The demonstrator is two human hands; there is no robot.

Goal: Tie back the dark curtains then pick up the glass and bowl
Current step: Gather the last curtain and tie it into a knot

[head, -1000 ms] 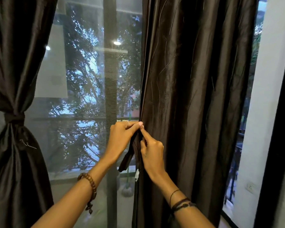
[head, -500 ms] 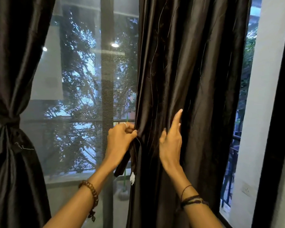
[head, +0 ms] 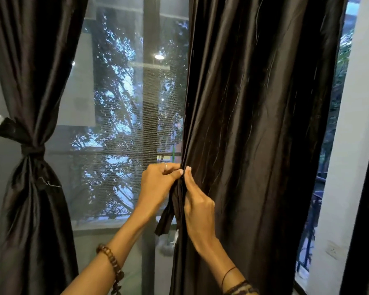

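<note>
Dark satin strip (head: 167, 211) pinched at centre frame by left hand (head: 158, 186) and right hand (head: 197, 206), both gripping right curtain (head: 260, 145) along its inner edge. Farther back at left of frame, left curtain (head: 30, 167) already knotted. Behind, window (head: 119, 124) with trees.
</note>
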